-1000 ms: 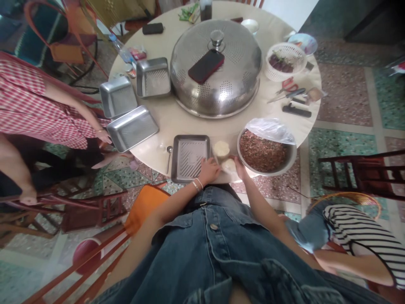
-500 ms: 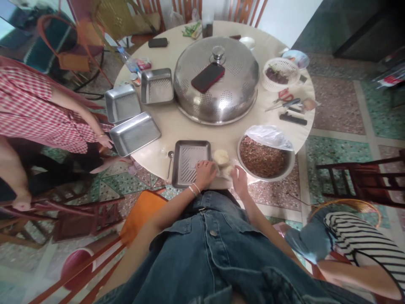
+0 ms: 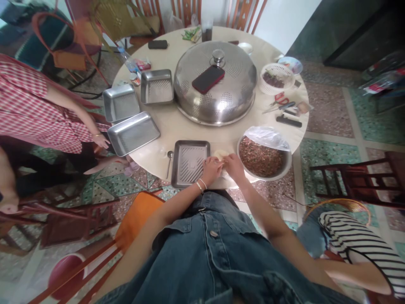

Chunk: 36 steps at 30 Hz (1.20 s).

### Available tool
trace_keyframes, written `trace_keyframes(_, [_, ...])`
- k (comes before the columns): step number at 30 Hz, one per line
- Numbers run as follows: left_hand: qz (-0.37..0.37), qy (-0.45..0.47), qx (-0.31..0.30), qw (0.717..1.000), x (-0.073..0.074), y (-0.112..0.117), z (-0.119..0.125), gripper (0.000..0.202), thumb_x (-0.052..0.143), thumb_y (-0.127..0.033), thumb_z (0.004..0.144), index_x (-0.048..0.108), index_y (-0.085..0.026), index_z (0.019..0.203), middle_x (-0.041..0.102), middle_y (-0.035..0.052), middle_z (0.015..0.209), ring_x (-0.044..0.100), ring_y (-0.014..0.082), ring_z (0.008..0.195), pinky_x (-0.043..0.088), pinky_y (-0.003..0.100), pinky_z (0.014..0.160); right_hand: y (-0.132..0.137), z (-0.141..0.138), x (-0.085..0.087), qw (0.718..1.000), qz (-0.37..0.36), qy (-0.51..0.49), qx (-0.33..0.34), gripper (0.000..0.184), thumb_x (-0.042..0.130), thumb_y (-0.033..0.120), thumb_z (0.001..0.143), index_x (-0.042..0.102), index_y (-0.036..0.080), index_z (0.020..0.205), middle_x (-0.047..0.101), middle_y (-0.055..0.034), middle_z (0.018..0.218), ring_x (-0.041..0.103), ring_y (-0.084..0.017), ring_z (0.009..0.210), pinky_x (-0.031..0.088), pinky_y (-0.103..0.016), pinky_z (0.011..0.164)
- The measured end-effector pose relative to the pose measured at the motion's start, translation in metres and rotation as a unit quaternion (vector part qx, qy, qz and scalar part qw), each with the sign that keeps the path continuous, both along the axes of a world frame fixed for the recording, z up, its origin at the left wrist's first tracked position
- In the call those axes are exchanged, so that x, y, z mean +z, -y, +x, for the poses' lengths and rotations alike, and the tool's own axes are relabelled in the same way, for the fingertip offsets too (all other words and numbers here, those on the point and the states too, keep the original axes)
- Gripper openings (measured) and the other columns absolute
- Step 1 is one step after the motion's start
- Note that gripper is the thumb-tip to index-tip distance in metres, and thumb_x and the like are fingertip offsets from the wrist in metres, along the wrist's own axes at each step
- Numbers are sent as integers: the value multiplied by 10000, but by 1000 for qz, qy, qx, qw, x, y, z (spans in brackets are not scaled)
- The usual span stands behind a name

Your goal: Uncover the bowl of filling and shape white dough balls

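My left hand (image 3: pixel 211 168) and my right hand (image 3: pixel 233 164) meet at the near edge of the round table (image 3: pixel 177 122), fingers curled together over pale dough pieces (image 3: pixel 220 154). Both hands seem to pinch the dough between them, which they largely hide. A ridged steel tray (image 3: pixel 190 162) lies just left of my left hand. A steel bowl of reddish-brown filling (image 3: pixel 262 157) with a plastic bag on its far rim stands right of my right hand. A spoon (image 3: pixel 169 160) lies left of the tray.
A perforated steel dome cover (image 3: pixel 218 90) with a dark red phone (image 3: pixel 208 79) fills the table's middle. Three steel trays (image 3: pixel 133 133) lie at left near a person in red check (image 3: pixel 34 109). A white basket (image 3: pixel 276 78), scissors (image 3: pixel 280 101) sit far right. Another person in stripes (image 3: pixel 360 245) sits lower right.
My two hands have come together over the dough; the right hand moved left and up, and the dough ball that showed before is now mostly covered.
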State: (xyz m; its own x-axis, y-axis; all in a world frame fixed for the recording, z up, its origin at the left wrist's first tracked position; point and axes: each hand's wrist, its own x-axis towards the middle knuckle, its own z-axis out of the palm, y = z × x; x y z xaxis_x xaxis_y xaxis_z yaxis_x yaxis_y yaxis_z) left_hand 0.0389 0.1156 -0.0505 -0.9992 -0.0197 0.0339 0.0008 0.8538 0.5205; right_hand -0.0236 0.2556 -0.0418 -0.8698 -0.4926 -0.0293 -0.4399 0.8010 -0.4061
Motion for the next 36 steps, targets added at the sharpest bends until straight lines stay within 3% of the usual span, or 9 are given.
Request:
trace_keyframes(11, [43, 4, 36, 998, -1, 4, -4, 318, 552, -361, 912, 580, -183, 1174, 555, 96, 1272, 542, 231, 1150, 455, 480, 990, -4, -23, 17, 994, 51, 31, 89, 251, 528, 368, 945, 593, 179, 1098, 584, -73, 1139, 581, -155, 991, 525, -345, 871])
trace_keyframes(20, [114, 8, 62, 992, 1, 3, -11, 311, 552, -383, 909, 593, -189, 1148, 560, 96, 1266, 546, 223, 1138, 460, 467, 984, -12, -43, 29, 987, -65, 66, 128, 291, 548, 382, 931, 589, 154, 1108, 582, -77, 1154, 567, -187, 1059, 496, -414, 937])
trace_keyframes(28, [271, 26, 110, 956, 5, 20, -46, 305, 548, -366, 917, 588, -155, 1134, 614, 83, 1140, 611, 185, 989, 530, 403, 868, 6, -58, 7, 962, -237, 131, -16, 318, 553, 396, 929, 575, 140, 1117, 594, -69, 1094, 593, -166, 967, 526, -376, 862])
trace_keyframes(32, [361, 43, 140, 921, 11, 30, -69, 313, 554, -372, 913, 587, -143, 1125, 621, 76, 1105, 619, 180, 955, 542, 386, 831, 20, -70, 0, 925, -317, 181, -105, 332, 556, 390, 928, 558, 141, 1146, 589, -69, 1093, 595, -160, 939, 538, -356, 825])
trace_keyframes(36, [450, 81, 150, 876, 21, 33, -76, 320, 555, -372, 913, 581, -140, 1132, 622, 75, 1091, 624, 173, 927, 551, 368, 799, 25, -70, 1, 877, -380, 248, -162, 337, 558, 384, 928, 551, 140, 1160, 587, -70, 1092, 598, -157, 927, 545, -345, 804])
